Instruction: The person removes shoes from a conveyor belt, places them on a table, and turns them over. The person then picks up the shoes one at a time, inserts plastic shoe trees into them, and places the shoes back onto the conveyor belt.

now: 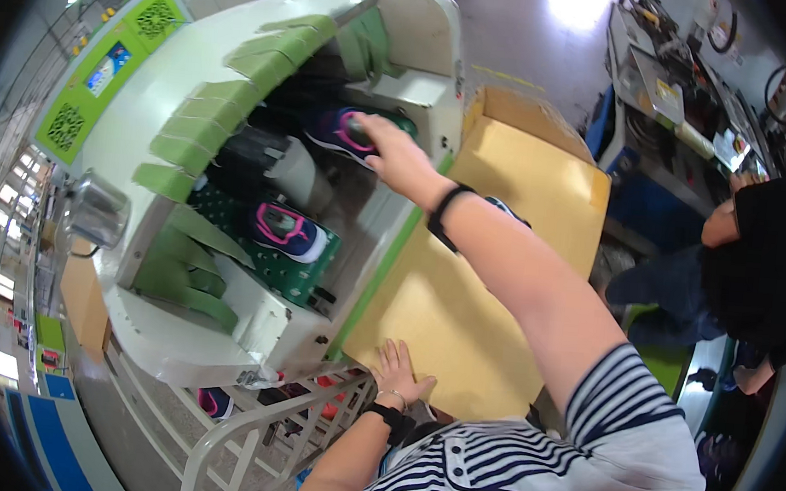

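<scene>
Head view, right hand stretched far into the machine, gripping the far sneaker, near sneaker sitting untouched on its green tray, left hand flat, unclenched on the bench.

Sneaker: navy with pink trim and teal heel, upper centre of the frame, lying on its side inside the white machine's opening, partly covered from the right by the right hand. Second sneaker: navy, pink stripe, white sole; centre-left, lying on green perforated tray
</scene>
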A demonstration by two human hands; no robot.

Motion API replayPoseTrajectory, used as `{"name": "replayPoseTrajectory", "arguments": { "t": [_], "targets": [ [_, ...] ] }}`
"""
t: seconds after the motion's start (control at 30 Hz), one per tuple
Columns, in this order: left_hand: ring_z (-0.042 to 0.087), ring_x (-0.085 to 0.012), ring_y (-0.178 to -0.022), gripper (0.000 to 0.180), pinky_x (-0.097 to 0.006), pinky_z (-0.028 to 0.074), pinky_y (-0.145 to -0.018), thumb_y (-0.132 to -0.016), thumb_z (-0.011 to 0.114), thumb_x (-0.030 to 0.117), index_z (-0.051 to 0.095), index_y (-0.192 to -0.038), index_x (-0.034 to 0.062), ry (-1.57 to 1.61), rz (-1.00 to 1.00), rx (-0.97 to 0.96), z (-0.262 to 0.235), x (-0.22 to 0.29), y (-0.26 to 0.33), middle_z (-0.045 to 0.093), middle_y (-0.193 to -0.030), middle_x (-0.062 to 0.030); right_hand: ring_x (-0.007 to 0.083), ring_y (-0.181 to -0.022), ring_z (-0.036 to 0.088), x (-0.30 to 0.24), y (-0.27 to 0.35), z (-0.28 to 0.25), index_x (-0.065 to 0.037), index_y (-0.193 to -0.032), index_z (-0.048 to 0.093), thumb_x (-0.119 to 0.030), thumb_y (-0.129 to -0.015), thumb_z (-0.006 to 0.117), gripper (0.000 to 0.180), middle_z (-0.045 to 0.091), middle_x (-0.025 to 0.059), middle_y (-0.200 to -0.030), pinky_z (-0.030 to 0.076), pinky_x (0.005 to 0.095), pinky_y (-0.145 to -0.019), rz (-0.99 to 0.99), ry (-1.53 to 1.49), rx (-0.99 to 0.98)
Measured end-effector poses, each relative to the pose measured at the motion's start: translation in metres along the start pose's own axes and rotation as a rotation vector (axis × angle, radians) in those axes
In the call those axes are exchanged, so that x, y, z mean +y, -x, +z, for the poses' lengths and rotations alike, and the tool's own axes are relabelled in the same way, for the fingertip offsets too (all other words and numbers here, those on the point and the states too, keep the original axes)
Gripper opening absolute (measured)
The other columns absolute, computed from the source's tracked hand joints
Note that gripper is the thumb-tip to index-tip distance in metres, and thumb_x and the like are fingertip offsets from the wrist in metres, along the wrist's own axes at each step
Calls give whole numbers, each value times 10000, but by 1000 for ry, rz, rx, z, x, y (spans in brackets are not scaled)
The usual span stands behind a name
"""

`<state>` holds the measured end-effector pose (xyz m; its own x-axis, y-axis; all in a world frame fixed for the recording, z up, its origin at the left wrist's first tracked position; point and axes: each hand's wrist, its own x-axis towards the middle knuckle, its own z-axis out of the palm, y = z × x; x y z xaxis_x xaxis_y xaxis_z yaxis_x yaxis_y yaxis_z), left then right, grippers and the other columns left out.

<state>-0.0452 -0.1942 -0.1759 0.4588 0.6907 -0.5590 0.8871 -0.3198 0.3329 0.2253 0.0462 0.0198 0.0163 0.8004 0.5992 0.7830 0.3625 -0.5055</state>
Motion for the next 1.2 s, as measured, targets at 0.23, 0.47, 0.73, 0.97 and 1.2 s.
{"name": "replayPoseTrajectory", "arguments": {
  "t": [0.23,0.47,0.73,0.97,1.2],
  "targets": [
    [-148,-454,-1511,1359,-711,-30,-1132,-698,686,753,-77,-1597,77,-48,-14,-119,9,-26,-10,-185,-1634,-257,424,-1461,269,19,81,56,-142,-1579,213,-275,-878,696,862,249,260,-1591,224,630,-1157,363,271,156],
    [-8,-466,-1521,1303,-741,171,-1093,-741,654,767,-15,-1599,49,-258,92,-73,17,-8,-20,-61,-1648,-274,334,-1255,490,133,309,-69,-159,-1252,632,-284,-882,624,391,595,130,-1224,383,506,-1034,750,571,-146],
    [501,-437,-1259,1217,-595,411,-990,-680,418,954,437,-1460,21,-735,181,689,63,-51,-21,485,-1439,-282,243,-1055,561,7,341,-42,-171,-1039,649,-159,-832,615,210,586,58,-1009,364,483,-1071,-47,667,-299],
    [419,-445,-1297,1203,-603,368,-1018,-679,468,919,374,-1483,30,-742,503,604,106,-120,-181,404,-1470,-284,393,-1093,629,25,349,-99,-91,-1231,602,-242,-518,927,798,667,189,-1156,499,468,-941,1108,150,-399],
    [324,-454,-1342,1201,-613,318,-1051,-678,527,878,301,-1509,41,-688,509,459,81,-116,-171,309,-1505,-286,415,-1130,590,-23,372,-35,-78,-1283,536,-346,-554,930,871,610,221,-1187,525,491,-874,843,147,-395]
  ]
}}
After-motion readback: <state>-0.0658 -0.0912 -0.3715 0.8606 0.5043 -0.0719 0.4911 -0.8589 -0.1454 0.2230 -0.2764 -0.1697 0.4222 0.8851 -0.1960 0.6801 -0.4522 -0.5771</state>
